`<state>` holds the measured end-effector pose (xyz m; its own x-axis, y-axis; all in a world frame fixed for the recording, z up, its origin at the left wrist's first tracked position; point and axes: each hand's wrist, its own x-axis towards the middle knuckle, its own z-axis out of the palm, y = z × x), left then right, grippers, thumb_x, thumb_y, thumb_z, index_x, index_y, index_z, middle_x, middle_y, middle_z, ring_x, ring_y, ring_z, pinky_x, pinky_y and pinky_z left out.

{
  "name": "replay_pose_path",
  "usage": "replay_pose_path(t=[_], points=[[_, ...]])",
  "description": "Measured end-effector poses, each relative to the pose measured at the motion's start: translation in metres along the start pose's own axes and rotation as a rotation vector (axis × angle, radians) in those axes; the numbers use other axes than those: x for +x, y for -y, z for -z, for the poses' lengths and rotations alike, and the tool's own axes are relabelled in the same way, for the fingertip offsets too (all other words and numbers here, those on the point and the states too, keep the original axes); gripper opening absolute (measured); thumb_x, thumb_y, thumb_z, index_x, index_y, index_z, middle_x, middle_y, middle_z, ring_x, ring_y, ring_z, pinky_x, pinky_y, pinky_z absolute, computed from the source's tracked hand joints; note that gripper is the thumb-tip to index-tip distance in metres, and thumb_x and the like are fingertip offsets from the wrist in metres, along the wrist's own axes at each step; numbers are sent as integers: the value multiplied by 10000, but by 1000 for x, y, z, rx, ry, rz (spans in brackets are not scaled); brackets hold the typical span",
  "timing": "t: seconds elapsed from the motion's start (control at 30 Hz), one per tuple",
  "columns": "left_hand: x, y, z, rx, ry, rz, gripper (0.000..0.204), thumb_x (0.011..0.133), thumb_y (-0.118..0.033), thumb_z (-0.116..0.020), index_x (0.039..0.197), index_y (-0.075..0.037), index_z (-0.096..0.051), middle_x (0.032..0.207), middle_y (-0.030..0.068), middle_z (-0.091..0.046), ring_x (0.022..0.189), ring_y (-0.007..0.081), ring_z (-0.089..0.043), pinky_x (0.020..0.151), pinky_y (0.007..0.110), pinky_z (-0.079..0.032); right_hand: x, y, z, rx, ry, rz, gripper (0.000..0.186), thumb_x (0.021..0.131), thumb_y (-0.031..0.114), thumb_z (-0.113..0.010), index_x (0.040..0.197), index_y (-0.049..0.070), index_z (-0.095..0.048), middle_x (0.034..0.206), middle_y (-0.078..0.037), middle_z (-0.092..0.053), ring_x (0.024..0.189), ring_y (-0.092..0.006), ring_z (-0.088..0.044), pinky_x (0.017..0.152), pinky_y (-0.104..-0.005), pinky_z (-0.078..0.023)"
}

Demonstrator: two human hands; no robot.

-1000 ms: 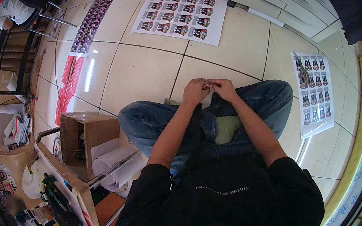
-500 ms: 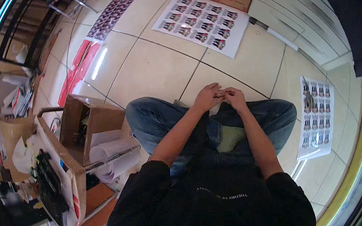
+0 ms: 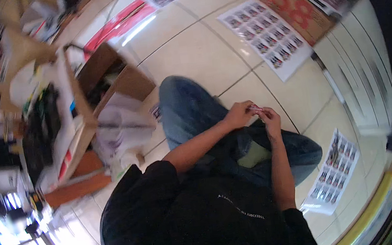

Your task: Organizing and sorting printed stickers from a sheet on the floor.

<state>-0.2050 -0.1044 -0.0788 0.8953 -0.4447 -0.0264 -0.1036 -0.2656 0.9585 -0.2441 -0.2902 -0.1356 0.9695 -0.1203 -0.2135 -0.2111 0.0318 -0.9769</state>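
Pinching small reddish piece (image 3: pixel 255 109): left hand (image 3: pixel 239 115), right hand (image 3: pixel 271 120); printed sheet (image 3: pixel 266 38) on tiled floor (image 3: pixel 182 50) beside carton (image 3: pixel 290 10).

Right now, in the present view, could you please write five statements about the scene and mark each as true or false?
1. The left hand and the right hand meet at one small item. True.
2. The person wears shorts. False: the legs are in blue jeans.
3. A printed sheet lies beside a cardboard box. True.
4. Carpet lies under the person. False: there are pale floor tiles.
5. There is nothing printed at the right side. False: a second sheet with rows of small pictures lies there.
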Motion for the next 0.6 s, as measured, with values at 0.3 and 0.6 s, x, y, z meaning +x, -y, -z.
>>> replay_pose_path(t=[0.3,0.6], points=[[-264,22,101,392,-893,133,341,822,-42,-563,1162,-24,-534,1244,192,-517,1189,383,-461,1023,452,-352,37,154,-26,2,-1,281,196,893,100,-604,1042,-23,-572,969,-71,-616,901,-149,-590,845,-272,-455],[-377,152,25,980,-376,427,628,858,-169,-481,1446,-121,-267,1512,218,-127,1397,387,-141,1130,504,-129,81,292,-194,-192,426,680,248,872,149,-647,1050,-14,-590,916,-4,-598,823,-65,-523,765,-196,-413]])
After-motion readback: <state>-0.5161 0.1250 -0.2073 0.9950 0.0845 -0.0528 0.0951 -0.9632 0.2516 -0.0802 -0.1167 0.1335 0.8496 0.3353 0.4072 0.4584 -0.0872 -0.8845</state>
